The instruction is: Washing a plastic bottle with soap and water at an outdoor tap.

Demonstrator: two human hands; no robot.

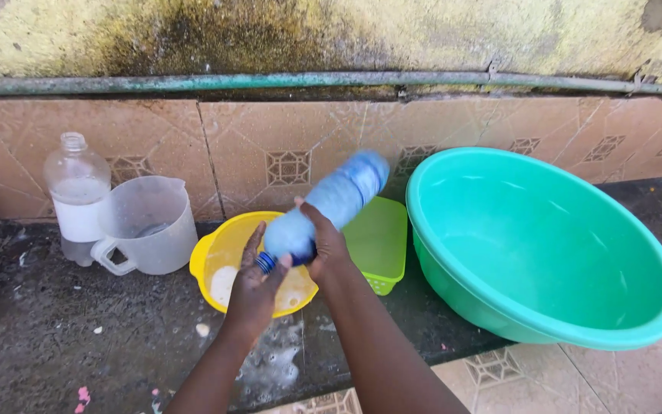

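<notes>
Both hands grip a foamy plastic bottle (pixel 329 205), tilted above the yellow bowl (pixel 216 257) — we judge this a washing step. The right hand (pixel 325 247) wraps the body; the left hand (pixel 258 285) pinches the blue cap (pixel 267 263). Next, we would need a firm twist over the bowl — suds make it slippery. A green basin (pixel 576 307) stands alongside.

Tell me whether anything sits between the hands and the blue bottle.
Nothing visible does. Both hands already grip the blue bottle: the left hand at its capped end, the right hand around its body, above the yellow bowl.
</notes>
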